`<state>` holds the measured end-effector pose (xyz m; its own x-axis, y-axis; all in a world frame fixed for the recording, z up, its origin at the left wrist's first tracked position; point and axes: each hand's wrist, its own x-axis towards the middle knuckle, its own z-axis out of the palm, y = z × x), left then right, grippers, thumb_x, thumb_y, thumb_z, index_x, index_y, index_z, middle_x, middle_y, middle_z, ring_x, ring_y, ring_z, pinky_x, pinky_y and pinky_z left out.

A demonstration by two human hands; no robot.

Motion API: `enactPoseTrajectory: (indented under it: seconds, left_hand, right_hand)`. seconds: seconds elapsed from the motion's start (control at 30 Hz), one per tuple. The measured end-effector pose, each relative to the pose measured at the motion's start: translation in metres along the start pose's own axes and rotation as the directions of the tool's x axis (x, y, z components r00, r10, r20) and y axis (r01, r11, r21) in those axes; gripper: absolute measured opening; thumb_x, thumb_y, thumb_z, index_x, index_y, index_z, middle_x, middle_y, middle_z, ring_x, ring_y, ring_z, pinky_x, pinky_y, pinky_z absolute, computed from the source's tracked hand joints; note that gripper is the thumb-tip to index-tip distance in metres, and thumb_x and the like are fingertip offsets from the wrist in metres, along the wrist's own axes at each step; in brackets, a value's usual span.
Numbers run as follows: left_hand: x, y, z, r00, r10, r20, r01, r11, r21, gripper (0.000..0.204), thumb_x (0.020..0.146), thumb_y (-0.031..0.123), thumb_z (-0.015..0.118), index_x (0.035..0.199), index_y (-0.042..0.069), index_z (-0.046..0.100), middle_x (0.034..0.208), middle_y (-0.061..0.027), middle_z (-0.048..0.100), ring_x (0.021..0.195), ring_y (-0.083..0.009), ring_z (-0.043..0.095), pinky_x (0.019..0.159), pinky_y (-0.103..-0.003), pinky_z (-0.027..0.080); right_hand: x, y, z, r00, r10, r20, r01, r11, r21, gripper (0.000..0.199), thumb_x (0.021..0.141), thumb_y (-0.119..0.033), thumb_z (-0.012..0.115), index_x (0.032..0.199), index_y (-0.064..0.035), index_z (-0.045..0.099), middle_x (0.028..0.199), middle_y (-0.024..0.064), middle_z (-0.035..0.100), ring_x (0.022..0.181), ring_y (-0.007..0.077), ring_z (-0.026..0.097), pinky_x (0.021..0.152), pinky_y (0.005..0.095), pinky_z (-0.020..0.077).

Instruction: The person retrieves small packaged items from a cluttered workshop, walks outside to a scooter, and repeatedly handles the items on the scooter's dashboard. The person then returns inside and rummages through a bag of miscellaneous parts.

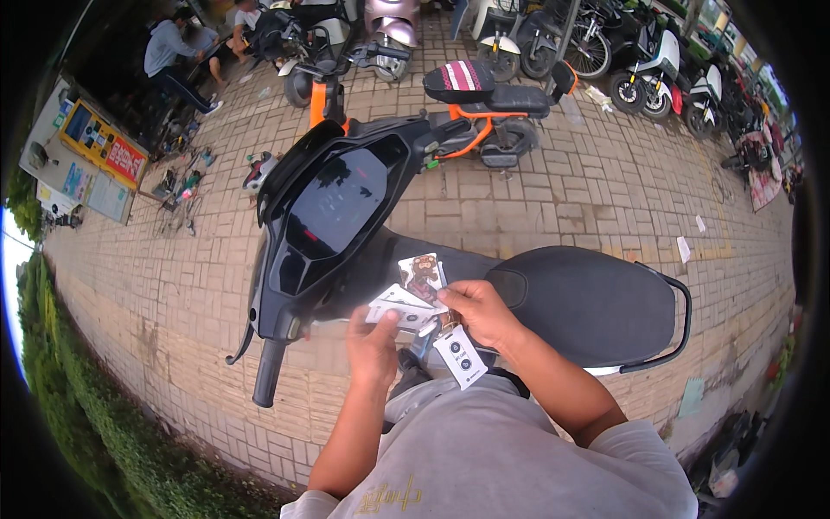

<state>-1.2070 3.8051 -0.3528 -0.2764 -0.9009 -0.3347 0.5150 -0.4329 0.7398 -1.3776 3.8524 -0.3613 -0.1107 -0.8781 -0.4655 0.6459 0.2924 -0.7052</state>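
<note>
Both hands meet in front of my shirt, above the footwell of a black electric scooter (346, 208). My left hand (372, 342) is closed on white cards (399, 304), which fan out over one another, the thumb on top. My right hand (484, 313) pinches a card with a brown cartoon figure (421, 275), its edge close to the white cards. Below the right hand hangs a white tag (461, 356) with two dark round marks. Small items between the hands, near the tag's top, are partly hidden, and I cannot make them out.
The scooter's black seat (588, 303) lies to the right, its dashboard (339, 203) and handlebar grip (269, 372) to the left. An orange scooter (493, 112) stands ahead on brick paving. Parked two-wheelers line the back. A person (173, 52) stands at far left, near a yellow-red board (104, 143).
</note>
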Motion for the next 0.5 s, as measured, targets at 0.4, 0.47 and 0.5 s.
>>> enactPoseTrajectory:
  seconds: [0.4,0.47,0.5]
  left_hand:
    - [0.032,-0.002,-0.029,0.722,0.523,0.453,-0.641,0.259,0.723,0.029,0.067,-0.015,0.058,0.089,0.003,0.058,0.101,-0.0132,0.062,0.104,-0.0300,0.058,0.087,-0.036,0.046]
    - [0.040,0.006,-0.023,0.710,0.547,0.443,-0.635,0.227,0.738,0.026,0.068,-0.016,0.060,0.087,0.002,0.058,0.101,-0.0127,0.063,0.104,-0.0292,0.059,0.085,-0.035,0.047]
    - [0.043,0.008,-0.024,0.711,0.553,0.434,-0.633,0.236,0.737,0.027,0.067,-0.017,0.059,0.087,0.001,0.058,0.101,-0.0128,0.062,0.104,-0.0294,0.059,0.086,-0.036,0.047]
  right_hand:
    - [0.146,-0.007,0.043,0.975,0.172,-0.139,-0.185,0.979,-0.089,0.015,0.080,0.000,0.062,0.083,0.0145,0.059,0.077,0.0199,0.063,0.060,0.0269,0.064,0.052,0.0403,0.0537]
    - [0.169,-0.008,0.041,0.975,0.180,-0.129,-0.186,0.982,-0.043,0.013,0.079,0.003,0.061,0.083,0.0149,0.058,0.077,0.0207,0.063,0.059,0.0278,0.063,0.050,0.0415,0.0531]
    - [0.176,-0.007,0.040,0.981,0.161,-0.106,-0.170,0.982,-0.083,0.014,0.079,0.002,0.060,0.087,0.0137,0.058,0.078,0.0200,0.063,0.061,0.0270,0.063,0.055,0.0405,0.0536]
